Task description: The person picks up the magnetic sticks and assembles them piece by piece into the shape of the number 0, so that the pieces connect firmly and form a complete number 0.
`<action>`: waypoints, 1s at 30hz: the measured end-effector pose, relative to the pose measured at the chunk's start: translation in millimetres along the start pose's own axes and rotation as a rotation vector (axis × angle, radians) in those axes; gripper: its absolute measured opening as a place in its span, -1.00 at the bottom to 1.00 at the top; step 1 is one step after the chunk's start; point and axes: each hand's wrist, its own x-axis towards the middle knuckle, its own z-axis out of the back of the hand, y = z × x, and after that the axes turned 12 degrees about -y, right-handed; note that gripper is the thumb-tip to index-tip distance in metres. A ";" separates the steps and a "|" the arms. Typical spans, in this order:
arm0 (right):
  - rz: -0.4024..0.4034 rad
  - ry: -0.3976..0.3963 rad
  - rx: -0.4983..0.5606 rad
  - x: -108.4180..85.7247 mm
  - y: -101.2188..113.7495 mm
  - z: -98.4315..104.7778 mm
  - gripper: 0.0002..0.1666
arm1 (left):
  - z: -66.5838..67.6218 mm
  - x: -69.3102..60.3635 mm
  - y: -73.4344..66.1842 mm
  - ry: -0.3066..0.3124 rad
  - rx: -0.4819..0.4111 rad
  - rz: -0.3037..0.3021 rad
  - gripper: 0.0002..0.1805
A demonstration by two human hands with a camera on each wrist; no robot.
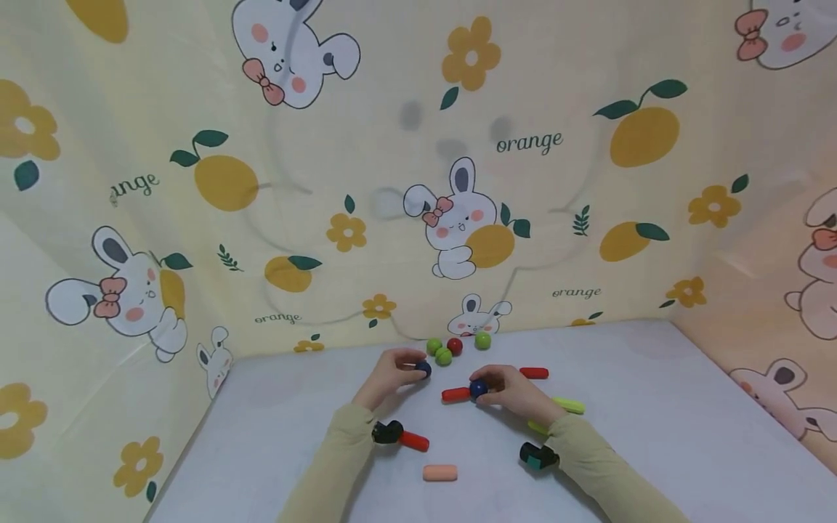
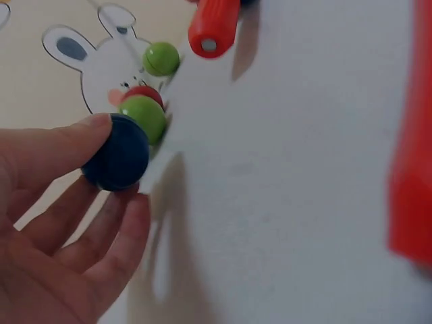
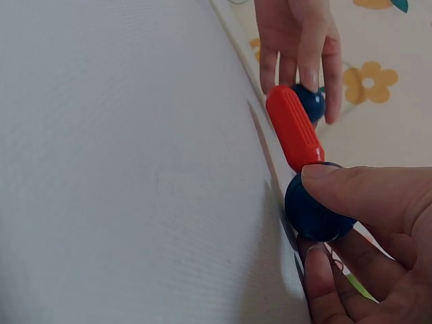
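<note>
Our left hand pinches the left blue ball, while the red rod runs lengthwise leftward from the right blue ball our right hand pinches.

1. Head: lower yellow-green rod was part-hidden by right sleeve; that and left sleeve ran off bottom edge.
2. Head: left end of near red rod was behind black wrist device.
3. Left wrist: right-edge red rod was cut off, blurred.
4. Left wrist: green ball covered most of red ball.
5. Right wrist: left grip was cut by top edge.
6. Right wrist: green sliver behind right grip was too small to tell.
</note>
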 end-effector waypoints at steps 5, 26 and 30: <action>-0.007 -0.017 0.005 -0.1 0.6 1.6 -0.54 | 5.8 -12.8 -8.1 0.050 -0.023 0.036 -0.54; -0.050 -0.042 0.023 -0.5 1.1 4.9 -0.53 | -17.0 -37.5 -12.1 0.073 -0.044 0.101 -0.64; -0.049 -0.054 0.021 0.6 0.3 3.6 -0.53 | -19.3 -37.5 -14.5 0.057 -0.051 0.119 -0.64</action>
